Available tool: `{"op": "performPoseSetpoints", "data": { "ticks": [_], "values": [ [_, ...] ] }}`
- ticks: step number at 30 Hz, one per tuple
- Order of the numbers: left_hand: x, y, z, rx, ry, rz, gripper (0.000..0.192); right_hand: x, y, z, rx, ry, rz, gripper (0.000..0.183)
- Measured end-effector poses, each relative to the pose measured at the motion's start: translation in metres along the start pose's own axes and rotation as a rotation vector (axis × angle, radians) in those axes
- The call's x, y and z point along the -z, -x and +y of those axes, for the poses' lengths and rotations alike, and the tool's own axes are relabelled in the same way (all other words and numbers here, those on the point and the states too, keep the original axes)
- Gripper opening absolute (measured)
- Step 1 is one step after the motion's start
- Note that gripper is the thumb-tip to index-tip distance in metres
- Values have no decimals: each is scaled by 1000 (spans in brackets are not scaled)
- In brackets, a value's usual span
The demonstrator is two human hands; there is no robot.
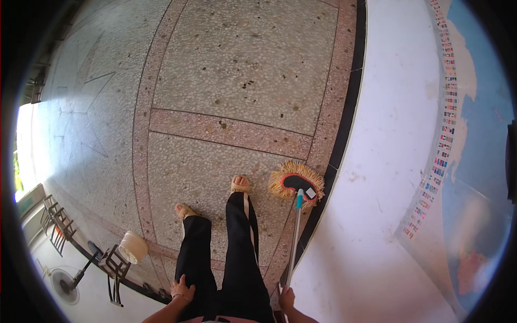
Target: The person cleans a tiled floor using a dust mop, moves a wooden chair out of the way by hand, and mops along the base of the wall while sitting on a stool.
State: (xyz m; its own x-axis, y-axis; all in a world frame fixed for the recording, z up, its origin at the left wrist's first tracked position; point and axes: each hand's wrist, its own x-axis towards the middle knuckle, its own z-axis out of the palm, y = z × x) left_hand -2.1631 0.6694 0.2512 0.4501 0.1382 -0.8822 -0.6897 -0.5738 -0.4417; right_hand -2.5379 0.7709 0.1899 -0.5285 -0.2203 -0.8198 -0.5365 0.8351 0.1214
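My right hand (286, 299) is closed around the metal handle of a mop (297, 183) at the lower right. The mop's yellow and white fringed head, with a black, orange-edged centre and a teal joint, lies on the terrazzo floor (250, 80) against the black skirting. My left hand (182, 289) rests on the thigh of my black trousers with its fingers apart, holding nothing; a thin bracelet circles the wrist. Both my feet, in beige open-toed sandals, stand on the floor left of the mop head.
A white wall (396, 101) with a large map (480, 153) and rows of small flags runs along the right. At the lower left are a cream bucket (133, 247), a wooden stool (115, 264), a standing fan (64, 286) and wooden chairs (60, 222). Bright light enters at the far left.
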Motion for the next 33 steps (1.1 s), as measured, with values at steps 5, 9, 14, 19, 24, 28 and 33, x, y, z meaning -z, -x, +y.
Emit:
{"op": "performPoseSetpoints", "data": {
  "ticks": [5, 9, 14, 19, 24, 28, 33],
  "values": [
    [0, -5, -7, -18, 16, 16, 69, 59, -35, -6, 116, 168, 51, 40],
    [4, -12, -6, 29, -4, -4, 67, 60, -39, -12, 109, 171, 47, 38],
    [8, -15, -8, 36, 24, -10, 64, -38, -11, -38, 38, -100, -3, 39],
    [-6, -36, -37, -137, 189, -3, 54, -49, -27, -72, 104, -52, 54, 41],
    [-5, -37, -50, -63, 197, 2, 54, -1, -109, -148, 314, -9, 182, 39],
    [-12, -44, -7, -66, 121, -79, 56, 79, -279, -240, 310, -217, 417, 60],
    [-28, -51, -47, -17, 112, -33, 55, 106, -233, -498, 365, -336, 23, 51]
  ]
}}
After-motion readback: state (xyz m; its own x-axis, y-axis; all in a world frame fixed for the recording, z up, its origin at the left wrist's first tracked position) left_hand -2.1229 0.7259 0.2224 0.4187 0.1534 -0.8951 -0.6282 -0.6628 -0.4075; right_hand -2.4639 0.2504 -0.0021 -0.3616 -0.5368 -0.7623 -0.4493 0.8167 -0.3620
